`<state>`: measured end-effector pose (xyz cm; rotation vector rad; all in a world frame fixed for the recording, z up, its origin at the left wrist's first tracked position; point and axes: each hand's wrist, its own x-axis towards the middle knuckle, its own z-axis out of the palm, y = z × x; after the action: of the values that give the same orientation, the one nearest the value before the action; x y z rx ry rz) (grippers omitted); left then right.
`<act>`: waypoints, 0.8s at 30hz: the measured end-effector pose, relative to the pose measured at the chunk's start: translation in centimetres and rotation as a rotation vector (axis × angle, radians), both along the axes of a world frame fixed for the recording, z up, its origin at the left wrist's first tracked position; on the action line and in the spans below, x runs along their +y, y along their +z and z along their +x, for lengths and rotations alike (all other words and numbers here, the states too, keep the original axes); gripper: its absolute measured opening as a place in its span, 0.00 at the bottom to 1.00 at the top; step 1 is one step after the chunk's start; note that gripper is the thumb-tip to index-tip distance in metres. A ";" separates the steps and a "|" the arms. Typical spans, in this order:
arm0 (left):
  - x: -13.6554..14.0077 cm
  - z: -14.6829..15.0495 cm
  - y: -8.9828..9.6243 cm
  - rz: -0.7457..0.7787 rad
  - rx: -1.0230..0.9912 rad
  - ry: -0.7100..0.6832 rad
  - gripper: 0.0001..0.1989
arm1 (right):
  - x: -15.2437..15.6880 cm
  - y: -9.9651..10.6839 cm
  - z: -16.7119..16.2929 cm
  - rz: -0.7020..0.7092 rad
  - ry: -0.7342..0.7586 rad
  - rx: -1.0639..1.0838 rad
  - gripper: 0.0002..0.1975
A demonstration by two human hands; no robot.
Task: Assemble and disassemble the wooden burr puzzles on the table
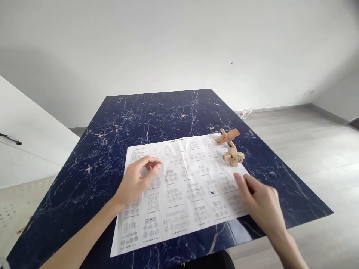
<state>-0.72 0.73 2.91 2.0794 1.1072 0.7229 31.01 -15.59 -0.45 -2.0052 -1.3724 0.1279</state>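
Note:
A printed sheet of paper (pixel 179 186) with rows of small diagrams lies on the dark blue marbled table. My left hand (pixel 139 178) is over its left part, fingers curved and the tips near the thumb; nothing shows in them. Over the sheet's right edge is my right hand (pixel 259 194), fingers curled in and thumb pointing forward, with no object visible in it. Just beyond that hand sits a wooden interlocking puzzle (pixel 233 157) of pale blocks, one marked with a letter. Behind it, flat wooden pieces with pegs (pixel 227 137) are crossed together at the sheet's far right corner.
The blue table (pixel 157 112) reaches back toward a white wall (pixel 168 45). Clear plastic bottles (pixel 245 113) are on the floor past the table's right edge. A white panel (pixel 25 138) with a dark handle is at the left.

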 end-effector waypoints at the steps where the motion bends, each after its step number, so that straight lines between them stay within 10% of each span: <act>1: 0.3 -0.2 0.0 0.000 0.000 0.021 0.14 | -0.6 -0.1 -0.9 0.010 0.071 0.042 0.28; 7: 2.8 -2.0 -0.2 -0.010 0.041 0.159 0.17 | -1.5 0.1 -2.6 -0.077 0.311 0.286 0.25; 24: 4.6 -4.3 -0.5 -0.025 0.149 0.365 0.21 | -0.8 -0.9 -2.6 -0.120 0.111 0.567 0.19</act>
<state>-4.97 5.32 2.43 1.9561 1.5968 0.7263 28.42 -16.36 -1.33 -1.7890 -1.1182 0.7814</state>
